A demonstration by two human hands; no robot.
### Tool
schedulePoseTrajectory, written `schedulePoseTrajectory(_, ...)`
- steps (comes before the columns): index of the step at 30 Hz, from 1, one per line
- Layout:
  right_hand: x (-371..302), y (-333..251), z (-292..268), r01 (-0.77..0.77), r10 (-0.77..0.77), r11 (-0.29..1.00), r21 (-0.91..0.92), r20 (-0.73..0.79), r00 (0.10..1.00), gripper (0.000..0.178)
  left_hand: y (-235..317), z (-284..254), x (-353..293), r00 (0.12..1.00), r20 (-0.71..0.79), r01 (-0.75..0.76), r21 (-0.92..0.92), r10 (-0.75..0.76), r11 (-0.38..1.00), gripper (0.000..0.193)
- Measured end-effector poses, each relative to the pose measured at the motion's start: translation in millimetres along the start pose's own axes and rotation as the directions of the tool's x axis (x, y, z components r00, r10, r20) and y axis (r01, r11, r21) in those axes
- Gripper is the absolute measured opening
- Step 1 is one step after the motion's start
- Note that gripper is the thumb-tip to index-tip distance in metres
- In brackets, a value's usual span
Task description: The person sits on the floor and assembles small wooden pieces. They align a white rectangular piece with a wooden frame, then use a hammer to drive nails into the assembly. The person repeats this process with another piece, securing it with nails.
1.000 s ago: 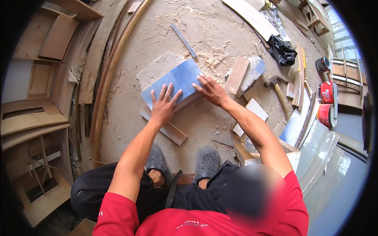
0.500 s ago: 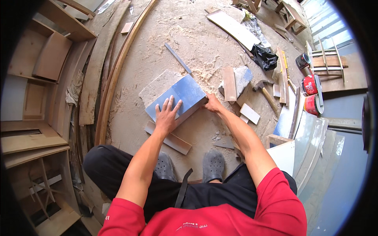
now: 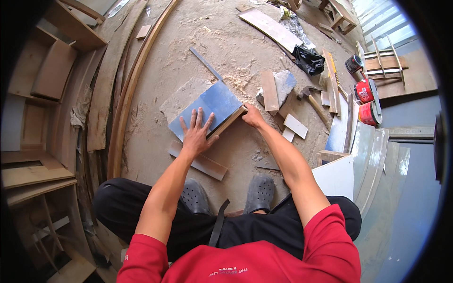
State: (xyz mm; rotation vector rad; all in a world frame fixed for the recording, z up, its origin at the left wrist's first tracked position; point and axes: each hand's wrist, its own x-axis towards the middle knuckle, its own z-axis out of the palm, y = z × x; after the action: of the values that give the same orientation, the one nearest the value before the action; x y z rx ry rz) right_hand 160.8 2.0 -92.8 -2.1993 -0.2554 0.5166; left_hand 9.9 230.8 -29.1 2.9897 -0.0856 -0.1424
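Note:
A flat blue panel (image 3: pixel 204 106) lies over a pale stone slab (image 3: pixel 178 98) on the dusty ground. My left hand (image 3: pixel 194 137) rests on the panel's near edge, its fingers spread flat. Along that edge runs a wooden strip (image 3: pixel 227 124), light on top, with a dark gap between it and the blue face. Whether strip and panel are joined, I cannot tell. At the right corner my right hand (image 3: pixel 253 116) is closed on the strip's end, its fingertips partly hidden. A loose wooden board (image 3: pixel 203 163) lies just below my left hand.
A thin metal bar (image 3: pixel 205 63) touches the panel's far corner, beside sawdust. To the right are wood offcuts (image 3: pixel 296 126), a hammer (image 3: pixel 317 106), a black plastic bag (image 3: pixel 308 60) and red cans (image 3: pixel 369 113). Long planks (image 3: pixel 123 115) and wooden cabinets (image 3: pixel 53 70) line the left.
The strip at the panel's near edge has turned, so its light top and a dark gap now show. Both hands keep their places on the work. The whole view has shifted slightly.

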Motion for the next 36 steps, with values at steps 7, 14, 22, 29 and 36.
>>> schedulePoseTrajectory(7, 16, 6, 15, 0.067, -0.062, 0.994, 0.09, -0.059, 0.996, 0.041, -6, 14, -20, 1.0, -0.013, -0.016, 0.012, 0.016, 1.0, 0.069)
schedulePoseTrajectory(14, 18, 1, 13, -0.028, 0.03, 0.991, 0.134, -0.013, 0.999, 0.045, -3, 13, -16, 1.0, 0.006, -0.017, 0.027, 0.017, 0.999, 0.058)
schedulePoseTrajectory(22, 10, 1, 9, 0.097, -0.087, 0.987, 0.126, -0.084, 0.993, 0.05, -1, 11, -12, 1.0, 0.028, -0.005, -0.014, 0.005, 1.0, 0.064)
schedulePoseTrajectory(29, 7, -6, -4, 0.211, -0.203, 0.969, -0.127, 0.072, 0.976, 0.048, -36, 34, -19, 0.671, -0.442, 0.449, -0.398, -0.596, 0.8, 0.076)
schedulePoseTrajectory(36, -4, 8, -31, 0.354, 0.031, 0.65, -0.672, 0.489, 0.872, 0.03, -60, 17, -17, 0.231, 0.247, 0.621, -0.782, -0.941, -0.053, 0.067)
